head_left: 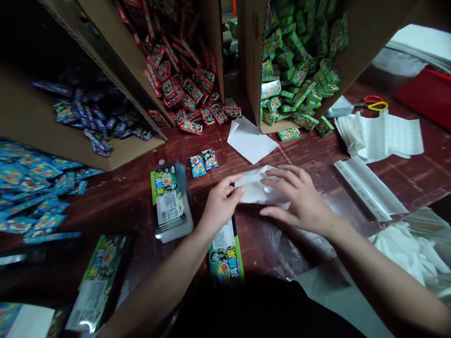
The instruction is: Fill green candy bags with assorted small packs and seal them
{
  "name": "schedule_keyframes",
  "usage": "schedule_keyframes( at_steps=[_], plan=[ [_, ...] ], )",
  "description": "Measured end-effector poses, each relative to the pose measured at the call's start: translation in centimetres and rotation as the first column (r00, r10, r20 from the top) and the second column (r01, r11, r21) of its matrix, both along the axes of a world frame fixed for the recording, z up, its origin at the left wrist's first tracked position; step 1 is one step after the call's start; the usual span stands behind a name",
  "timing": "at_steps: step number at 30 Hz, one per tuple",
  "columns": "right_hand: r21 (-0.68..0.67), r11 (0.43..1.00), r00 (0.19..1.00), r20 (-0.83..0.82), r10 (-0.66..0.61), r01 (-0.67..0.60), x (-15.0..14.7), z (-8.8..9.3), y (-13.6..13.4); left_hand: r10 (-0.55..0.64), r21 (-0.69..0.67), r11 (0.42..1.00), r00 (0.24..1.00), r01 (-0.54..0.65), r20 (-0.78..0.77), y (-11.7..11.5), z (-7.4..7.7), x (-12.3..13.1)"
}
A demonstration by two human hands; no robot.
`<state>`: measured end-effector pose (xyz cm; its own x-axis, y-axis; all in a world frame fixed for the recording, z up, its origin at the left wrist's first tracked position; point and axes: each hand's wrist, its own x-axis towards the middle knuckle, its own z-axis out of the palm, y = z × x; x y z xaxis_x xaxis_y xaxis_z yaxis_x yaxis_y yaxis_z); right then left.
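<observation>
In the middle of the head view my left hand [224,199] pinches the left edge of a clear plastic bag [252,185] between thumb and fingers. My right hand [299,199] lies over the bag's right side, its fingers spread and touching the film. Just below, a green and black printed bag header [227,260] points toward me, partly covered by my left wrist; whether it joins the same bag I cannot tell. To the left sits a stack of printed bags [171,199]. Beyond my left hand lie a blue candy packet [198,166] and a purple candy packet [210,159].
Cardboard boxes hold purple packets [95,117], red packets [179,80] and green packets [299,70]. Blue packets [31,183] heap at the left. White paper [251,140], scissors [375,103], label sheets [387,134] and a plastic sleeve [369,190] lie on the table. A filled printed bag [100,277] lies lower left.
</observation>
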<state>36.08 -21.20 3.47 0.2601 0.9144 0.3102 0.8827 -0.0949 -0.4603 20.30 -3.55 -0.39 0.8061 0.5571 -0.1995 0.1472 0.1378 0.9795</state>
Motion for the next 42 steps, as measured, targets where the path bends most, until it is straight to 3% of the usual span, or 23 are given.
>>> schedule_keyframes(
  at_steps=[2,4,7,11,12,18,23,27,32,34,36,38,39,42],
  plan=[
    [-0.024,1.0,0.993,0.117,-0.008,0.011,-0.8,-0.4,0.2,0.003,-0.003,1.0,1.0,-0.003,-0.022,-0.1,0.1,0.0],
    [-0.025,0.999,0.992,0.117,-0.04,0.043,-0.9,-0.9,0.4,0.014,-0.038,0.999,0.996,-0.018,-0.083,0.1,0.4,-0.3],
    [-0.046,0.998,0.996,-0.075,-0.045,0.042,-0.4,-1.4,0.4,-0.003,-0.048,0.999,0.991,-0.003,-0.131,0.5,1.0,-1.0],
    [-0.092,0.996,0.905,-0.424,-0.032,-0.008,-0.4,-1.5,0.6,-0.088,0.247,0.964,0.995,0.097,-0.047,0.7,1.5,-1.8],
    [-0.102,0.995,0.876,-0.48,-0.036,-0.015,-0.5,-1.5,0.7,-0.1,0.27,0.957,0.994,0.105,-0.034,0.6,1.5,-1.9],
    [-0.089,0.995,0.845,-0.535,-0.005,-0.05,-1.2,-1.5,1.2,-0.087,-0.063,0.995,0.993,0.082,-0.074,-0.1,0.9,-2.1],
    [0.057,0.997,0.864,-0.504,-0.015,0.05,-0.8,-1.6,1.3,-0.058,-0.128,0.991,0.993,0.044,-0.107,0.1,0.7,-1.8],
    [0.203,0.965,0.853,-0.521,-0.04,0.169,-0.2,-1.8,1.7,-0.028,-0.155,0.988,0.992,0.008,-0.125,0.2,0.6,-1.6],
    [0.06,0.994,0.809,-0.586,-0.039,0.092,-0.5,-2.0,2.5,-0.053,-0.196,0.98,0.996,0.037,-0.074,-0.5,0.4,-0.6],
    [0.083,0.99,0.808,-0.588,-0.04,0.11,-0.8,-1.8,2.6,-0.063,-0.185,0.981,0.997,0.052,-0.055,-0.8,0.0,0.5],
    [0.149,0.973,0.785,-0.618,-0.045,0.173,-1.0,-1.6,2.5,-0.098,-0.102,0.99,0.994,0.093,-0.05,-0.7,-0.5,1.9],
    [0.213,0.937,0.741,-0.669,-0.066,0.276,-0.9,-1.3,2.0,-0.109,0.123,0.985,0.99,0.12,-0.088,0.2,-0.8,2.7],
    [0.236,0.912,0.72,-0.689,-0.086,0.335,-0.7,-1.2,1.7,-0.074,0.278,0.955,0.989,0.107,-0.127,0.8,-0.8,2.6],
    [0.266,0.846,0.682,-0.716,-0.147,0.462,-0.1,-0.9,0.2,0.098,0.677,0.733,0.974,0.07,-0.206,2.7,0.0,-0.1]
  ],
)
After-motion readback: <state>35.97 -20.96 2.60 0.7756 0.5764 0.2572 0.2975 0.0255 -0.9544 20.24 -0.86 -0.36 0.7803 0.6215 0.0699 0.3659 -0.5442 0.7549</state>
